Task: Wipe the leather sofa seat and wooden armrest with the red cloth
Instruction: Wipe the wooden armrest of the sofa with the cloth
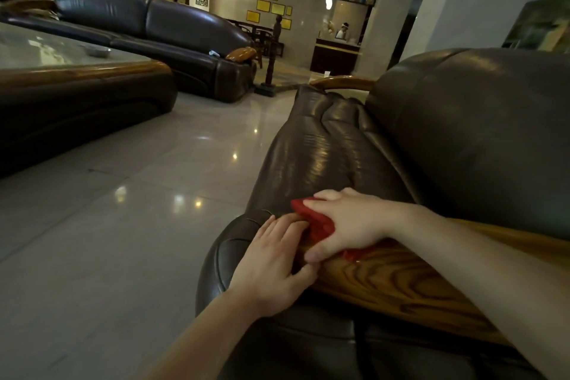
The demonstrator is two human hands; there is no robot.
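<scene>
Nearest: glossy grained wooden armrest (401,281), front end meeting the dark leather arm front (234,253). Right hand (348,222) clenched around crumpled red cloth (317,222), pressed on the armrest's front end. Left hand (271,265) flat, fingers spread, gripping nothing, on the leather-wood edge, just beside the cloth. Dark brown leather sofa seat (327,145) beyond, unoccupied. Polished pale tiled floor (123,194) lies open at left.

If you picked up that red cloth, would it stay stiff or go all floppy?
Probably floppy: the red cloth is bunched and folded under the right hand. It likely weighs little, since it crumples small. It may slide easily on the glossy wooden armrest.
</scene>
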